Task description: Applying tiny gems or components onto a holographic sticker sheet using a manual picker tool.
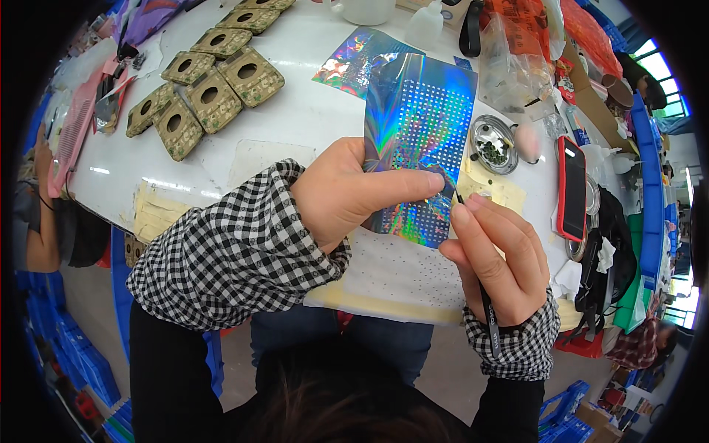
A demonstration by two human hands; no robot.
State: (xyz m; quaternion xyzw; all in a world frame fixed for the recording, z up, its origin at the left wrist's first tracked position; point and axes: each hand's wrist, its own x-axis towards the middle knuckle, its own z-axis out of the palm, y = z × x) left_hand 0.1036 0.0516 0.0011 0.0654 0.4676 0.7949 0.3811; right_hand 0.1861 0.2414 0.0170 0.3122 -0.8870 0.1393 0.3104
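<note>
My left hand grips a shiny holographic sticker sheet covered with rows of small light squares, its thumb lying across the lower part. The sheet is bent and tilted above the table. Pinched in my right hand is a slim black pair of tweezers, its tip touching or very near the sheet's right edge beside my left thumb. Whether the tip holds a piece is too small to tell. Below both hands lies a white paper scattered with tiny dark specks. Behind the held sheet rests another holographic sheet.
Several camouflage square pieces with round holes lie at the far left. Right of the sheet stand a round dish of small dark green bits and a red-cased phone. Plastic bags and a white bottle are at the back.
</note>
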